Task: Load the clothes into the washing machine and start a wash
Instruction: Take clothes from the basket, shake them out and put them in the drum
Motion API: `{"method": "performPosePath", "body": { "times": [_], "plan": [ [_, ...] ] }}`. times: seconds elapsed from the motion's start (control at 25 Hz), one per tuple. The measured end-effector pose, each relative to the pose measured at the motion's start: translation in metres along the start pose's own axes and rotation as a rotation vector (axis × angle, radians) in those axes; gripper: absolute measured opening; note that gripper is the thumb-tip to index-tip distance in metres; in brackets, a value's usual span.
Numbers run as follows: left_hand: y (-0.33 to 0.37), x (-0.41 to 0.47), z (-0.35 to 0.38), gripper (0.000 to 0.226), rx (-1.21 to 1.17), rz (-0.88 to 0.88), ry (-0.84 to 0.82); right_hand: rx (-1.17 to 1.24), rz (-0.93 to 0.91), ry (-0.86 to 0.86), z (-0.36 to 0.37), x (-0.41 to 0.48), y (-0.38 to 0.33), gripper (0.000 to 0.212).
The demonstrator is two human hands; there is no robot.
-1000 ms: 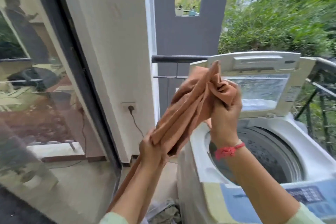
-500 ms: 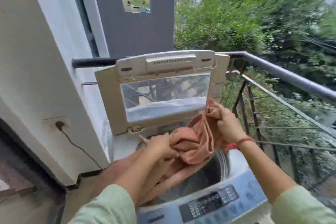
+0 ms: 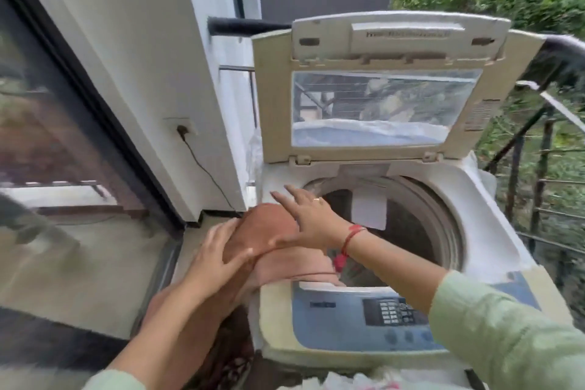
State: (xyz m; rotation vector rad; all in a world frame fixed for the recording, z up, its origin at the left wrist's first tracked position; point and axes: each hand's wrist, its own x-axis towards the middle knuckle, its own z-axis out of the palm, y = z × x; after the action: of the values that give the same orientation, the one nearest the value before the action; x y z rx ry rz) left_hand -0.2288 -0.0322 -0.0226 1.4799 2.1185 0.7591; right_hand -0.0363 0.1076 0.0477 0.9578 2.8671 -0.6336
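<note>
A white top-loading washing machine (image 3: 493,231) stands with its lid (image 3: 380,89) raised and its drum (image 3: 421,225) open. An orange-brown cloth (image 3: 262,231) lies bunched over the machine's left front rim, with part of it hanging down outside along my left forearm. My left hand (image 3: 218,253) grips the cloth from the left. My right hand (image 3: 307,212) lies flat on the cloth at the drum's left edge, fingers spread. The blue control panel (image 3: 364,317) is at the front.
A white wall with a socket and plugged cable (image 3: 182,130) is left of the machine, beside a dark-framed glass door (image 3: 63,136). A metal balcony railing (image 3: 538,142) runs to the right, greenery beyond. More laundry (image 3: 348,381) shows at the bottom edge.
The cloth went from held high, to over the drum, to bunched at the machine's left front rim. My right hand let go of it and now lies flat on top.
</note>
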Motion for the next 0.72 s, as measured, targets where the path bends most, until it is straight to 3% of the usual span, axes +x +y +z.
{"method": "performPosePath", "body": {
  "times": [0.12,0.2,0.36,0.52,0.6,0.72],
  "plan": [
    [-0.051,-0.015,0.0,0.108,-0.022,-0.13,-0.1,-0.139,0.059,-0.208,0.045,0.042,-0.054,0.121],
    [-0.076,-0.02,0.005,0.118,0.002,-0.175,-0.153,-0.334,0.157,-0.293,0.068,0.056,-0.069,0.121],
    [-0.092,-0.026,0.02,0.13,0.206,-0.268,-0.246,-0.597,0.178,-0.21,0.079,0.06,-0.088,0.053],
    [-0.082,-0.023,0.045,0.136,0.163,-0.316,-0.253,-0.521,-0.098,-0.072,0.062,0.044,-0.082,0.034],
    [-0.07,-0.022,0.06,0.126,0.083,-0.288,-0.132,-0.34,-0.185,0.057,0.041,0.028,-0.06,0.033],
    [-0.032,-0.014,0.056,0.07,-0.181,-0.178,0.248,-0.054,-0.136,0.23,-0.004,-0.005,-0.015,0.03]
  ]
}}
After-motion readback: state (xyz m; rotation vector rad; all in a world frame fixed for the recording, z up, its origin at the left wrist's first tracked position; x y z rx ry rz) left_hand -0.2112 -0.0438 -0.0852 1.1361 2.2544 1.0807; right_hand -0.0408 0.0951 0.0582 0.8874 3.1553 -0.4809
